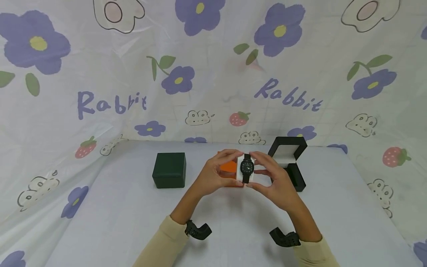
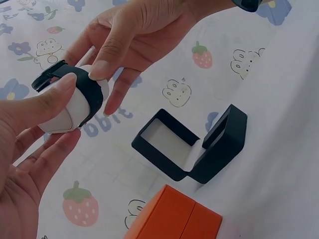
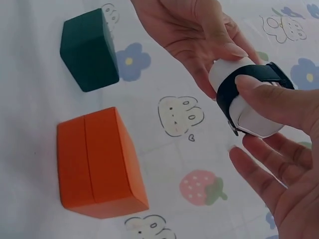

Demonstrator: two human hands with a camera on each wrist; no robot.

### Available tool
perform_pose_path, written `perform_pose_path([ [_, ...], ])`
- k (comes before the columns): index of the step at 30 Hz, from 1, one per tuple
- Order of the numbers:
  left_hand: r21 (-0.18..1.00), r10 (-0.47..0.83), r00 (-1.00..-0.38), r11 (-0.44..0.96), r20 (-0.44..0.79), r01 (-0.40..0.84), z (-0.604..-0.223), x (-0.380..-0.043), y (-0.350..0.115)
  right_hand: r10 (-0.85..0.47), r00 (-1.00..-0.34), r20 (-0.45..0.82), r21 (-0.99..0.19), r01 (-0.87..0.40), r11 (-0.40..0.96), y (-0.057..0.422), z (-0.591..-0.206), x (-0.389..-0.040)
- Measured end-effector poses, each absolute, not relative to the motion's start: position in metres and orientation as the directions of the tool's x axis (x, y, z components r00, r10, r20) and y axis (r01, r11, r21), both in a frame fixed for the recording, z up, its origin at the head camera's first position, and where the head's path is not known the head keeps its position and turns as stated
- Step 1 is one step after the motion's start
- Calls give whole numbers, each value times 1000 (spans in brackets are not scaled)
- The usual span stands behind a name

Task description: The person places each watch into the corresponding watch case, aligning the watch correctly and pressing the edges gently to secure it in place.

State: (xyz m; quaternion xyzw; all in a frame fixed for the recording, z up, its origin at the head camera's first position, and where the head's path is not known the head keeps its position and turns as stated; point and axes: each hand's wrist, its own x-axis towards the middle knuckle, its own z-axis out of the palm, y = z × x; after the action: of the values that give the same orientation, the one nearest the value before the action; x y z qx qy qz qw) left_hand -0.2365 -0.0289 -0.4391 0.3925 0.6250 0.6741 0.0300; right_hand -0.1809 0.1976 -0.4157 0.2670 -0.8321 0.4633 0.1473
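Note:
A black wristwatch [image 1: 247, 167] with a dark round face is wrapped around a white cushion [image 2: 75, 110], held up over the table between both hands. My left hand [image 1: 213, 174] grips the cushion's left end, its thumb lying on the strap in the left wrist view. From the other side, my right hand [image 1: 278, 181] pinches the right end between thumb and fingers. The right wrist view shows the strap [image 3: 228, 94] looped round the cushion, with the right thumb pressing it. Behind the hands, partly hidden by them, stands a closed orange box [image 1: 228, 167].
A closed dark green box [image 1: 169, 170] sits left of the hands. To the right, a black box [image 1: 286, 141] stands with its lid raised, showing a white lining, partly behind the right hand. A printed cloth [image 1: 207, 85] hangs behind the white table [image 1: 116, 207].

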Motion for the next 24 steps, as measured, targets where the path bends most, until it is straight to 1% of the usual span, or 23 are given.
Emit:
perform_pose_path([
  [5,873,537,-694,-216,480,437,-439,-236,-29,-328,-804,497,-687,-595,416,195,-409,-178],
  [12,872,543,-694,-179,473,455,-441,-235,-26,-347,-791,504,-695,-610,381,191,-383,-164],
  [16,873,557,-688,-160,465,460,-440,-236,-25,-352,-793,497,-689,-607,396,196,-383,-166],
  [20,875,577,-680,-138,452,464,-438,-237,-23,-356,-802,479,-707,-593,385,205,-390,-173],
  [24,875,588,-679,-107,439,472,-437,-237,-18,-362,-813,456,-726,-575,377,220,-404,-182],
])
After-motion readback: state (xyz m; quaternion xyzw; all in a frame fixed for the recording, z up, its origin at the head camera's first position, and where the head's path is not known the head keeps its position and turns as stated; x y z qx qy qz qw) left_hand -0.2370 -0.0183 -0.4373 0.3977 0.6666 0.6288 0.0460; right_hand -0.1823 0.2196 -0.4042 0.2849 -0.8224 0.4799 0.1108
